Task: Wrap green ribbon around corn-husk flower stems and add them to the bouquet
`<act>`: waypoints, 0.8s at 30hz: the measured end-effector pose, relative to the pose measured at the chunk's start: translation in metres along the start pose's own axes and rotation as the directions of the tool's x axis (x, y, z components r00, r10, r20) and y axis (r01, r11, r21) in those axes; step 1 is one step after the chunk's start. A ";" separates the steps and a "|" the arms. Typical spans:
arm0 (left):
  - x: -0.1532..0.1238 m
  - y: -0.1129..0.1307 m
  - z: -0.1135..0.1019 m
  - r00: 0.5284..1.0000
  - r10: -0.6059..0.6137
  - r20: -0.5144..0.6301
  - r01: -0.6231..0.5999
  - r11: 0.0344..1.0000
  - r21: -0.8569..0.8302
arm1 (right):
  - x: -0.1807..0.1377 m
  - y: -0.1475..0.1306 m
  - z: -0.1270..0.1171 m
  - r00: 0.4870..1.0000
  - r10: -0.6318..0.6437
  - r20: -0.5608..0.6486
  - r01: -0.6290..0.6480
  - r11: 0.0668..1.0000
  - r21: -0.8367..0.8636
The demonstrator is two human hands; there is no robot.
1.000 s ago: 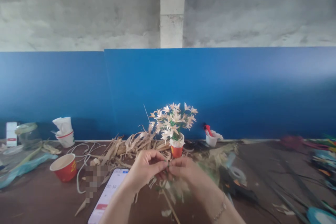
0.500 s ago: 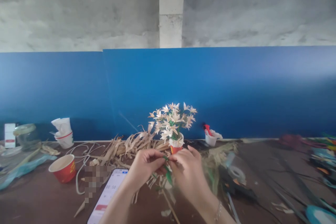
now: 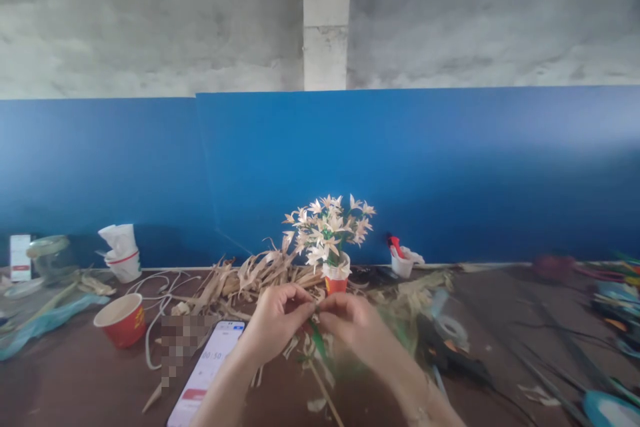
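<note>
Brown table (image 3: 65,390), blue panel (image 3: 320,147) behind, left hand (image 3: 280,320) pinching a green strip (image 3: 318,341), right hand (image 3: 355,323) pinched beside it, its hold unclear, white flowers (image 3: 331,230) beyond in a red cup (image 3: 337,285)

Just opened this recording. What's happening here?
A person works with both hands over a cluttered table. The left hand seems to pinch the top of a green strip, which hangs below the fingertips. The right hand meets it there, though whether it grips the strip too is unclear. Just behind, pale flowers stand in a red cup, beside dried husks. A lit phone lies by the left forearm.
</note>
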State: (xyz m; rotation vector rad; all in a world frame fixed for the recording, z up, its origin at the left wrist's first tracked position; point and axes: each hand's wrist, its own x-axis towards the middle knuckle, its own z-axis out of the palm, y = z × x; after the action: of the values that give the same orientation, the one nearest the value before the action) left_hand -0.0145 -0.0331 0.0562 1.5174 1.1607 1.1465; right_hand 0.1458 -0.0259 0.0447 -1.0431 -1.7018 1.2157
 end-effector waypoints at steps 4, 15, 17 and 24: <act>0.004 -0.008 0.004 0.998 0.010 -0.064 -0.004 0.996 0.092 | -0.004 0.002 0.009 0.896 -0.380 -0.230 0.221 0.830 -0.512; 0.007 -0.012 -0.001 0.996 -0.092 0.012 0.093 0.993 -0.069 | -0.007 -0.002 0.012 0.777 -0.596 -0.205 0.307 0.642 -0.702; 0.007 -0.010 -0.002 0.995 -0.103 0.007 0.103 0.992 -0.071 | -0.007 -0.004 0.010 0.844 -0.487 -0.223 0.275 0.752 -0.599; 0.002 -0.005 -0.003 0.997 -0.047 0.067 0.052 0.995 -0.080 | -0.002 -0.002 0.004 1.000 -0.004 -0.011 0.004 0.998 0.056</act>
State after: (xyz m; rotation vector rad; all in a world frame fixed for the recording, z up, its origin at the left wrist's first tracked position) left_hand -0.0176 -0.0296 0.0524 1.4453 1.0892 1.0906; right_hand 0.1428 -0.0291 0.0453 -1.0104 -1.6513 1.2463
